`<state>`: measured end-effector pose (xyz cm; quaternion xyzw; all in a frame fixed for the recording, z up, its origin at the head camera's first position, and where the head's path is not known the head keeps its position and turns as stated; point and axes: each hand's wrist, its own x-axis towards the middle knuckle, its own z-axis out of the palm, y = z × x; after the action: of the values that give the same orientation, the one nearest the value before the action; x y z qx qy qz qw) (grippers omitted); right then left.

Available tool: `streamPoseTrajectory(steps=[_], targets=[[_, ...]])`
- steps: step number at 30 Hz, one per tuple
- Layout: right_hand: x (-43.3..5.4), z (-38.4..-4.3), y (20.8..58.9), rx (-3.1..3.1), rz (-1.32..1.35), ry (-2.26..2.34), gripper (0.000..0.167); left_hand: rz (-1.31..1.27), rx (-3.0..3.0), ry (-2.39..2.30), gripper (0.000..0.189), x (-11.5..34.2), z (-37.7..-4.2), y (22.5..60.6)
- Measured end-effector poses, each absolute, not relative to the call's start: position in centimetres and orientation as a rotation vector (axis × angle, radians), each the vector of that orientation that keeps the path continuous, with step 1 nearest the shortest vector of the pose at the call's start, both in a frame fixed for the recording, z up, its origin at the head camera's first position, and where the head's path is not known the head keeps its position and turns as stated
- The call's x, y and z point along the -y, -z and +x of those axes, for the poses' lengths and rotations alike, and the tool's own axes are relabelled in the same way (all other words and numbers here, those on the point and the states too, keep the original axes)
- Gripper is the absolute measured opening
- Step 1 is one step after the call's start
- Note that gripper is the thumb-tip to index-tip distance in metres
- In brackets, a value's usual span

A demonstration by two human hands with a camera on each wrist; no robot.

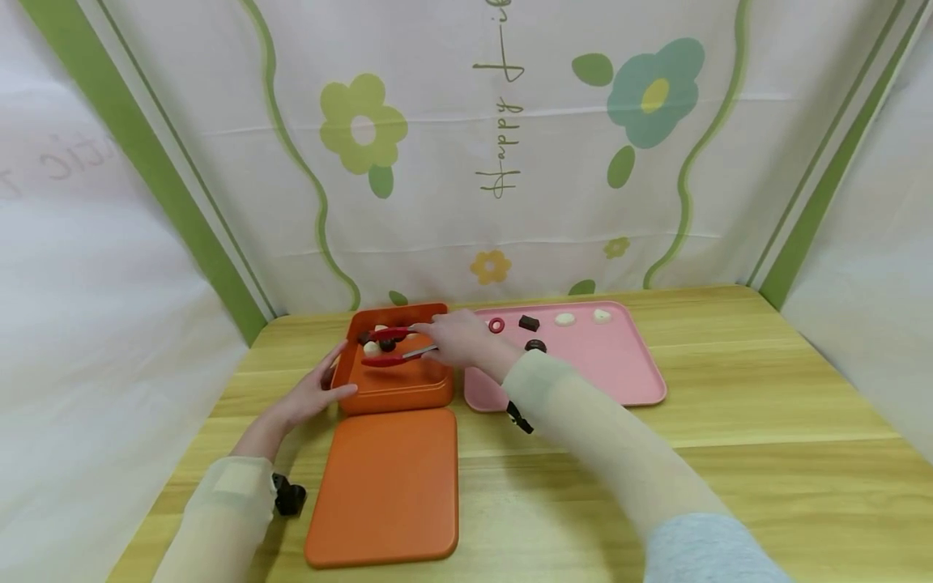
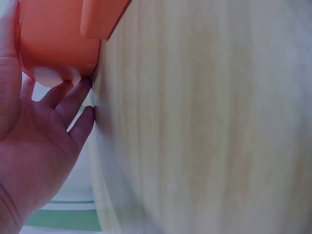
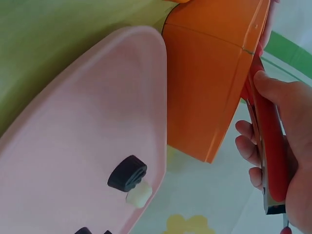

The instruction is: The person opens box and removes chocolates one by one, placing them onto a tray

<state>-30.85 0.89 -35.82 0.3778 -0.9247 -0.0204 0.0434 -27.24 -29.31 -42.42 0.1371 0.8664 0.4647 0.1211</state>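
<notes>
My right hand [image 1: 466, 338] grips red-and-metal tongs [image 1: 386, 361] over an open orange box [image 1: 401, 399]. The tong tips stand apart inside the box, around small white pieces [image 1: 371, 349] and dark brown pieces [image 1: 387, 345] that look like chocolates; whether they touch one, I cannot tell. In the right wrist view the fingers curl round the red tongs handle [image 3: 270, 146]. My left hand [image 1: 312, 395] rests against the box's left side, thumb at the front corner. The left wrist view shows its fairly straight, spread fingers [image 2: 73, 100] by the lower wall of the box [image 2: 58, 44].
A pink tray [image 1: 598, 368] right of the box carries a red ring [image 1: 496, 325], a dark block [image 1: 529, 323], white pieces [image 1: 564, 320] and a dark round piece [image 1: 535, 346]. The orange lid [image 1: 386, 486] lies in front of the box. A flowered curtain [image 1: 437, 162] hangs behind.
</notes>
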Motion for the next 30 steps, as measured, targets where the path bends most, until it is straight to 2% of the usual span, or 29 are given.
streamPoseTrajectory(steps=[13,30], targets=[[0.0,-31.4,36.8,2.925,1.076,0.090,0.058,0.392,-2.533,-1.346,0.087,29.4,-27.4,42.4],[-0.2,-31.1,36.6,2.918,1.139,0.109,0.056,0.387,-2.528,-1.347,0.088,29.2,-27.3,42.3]])
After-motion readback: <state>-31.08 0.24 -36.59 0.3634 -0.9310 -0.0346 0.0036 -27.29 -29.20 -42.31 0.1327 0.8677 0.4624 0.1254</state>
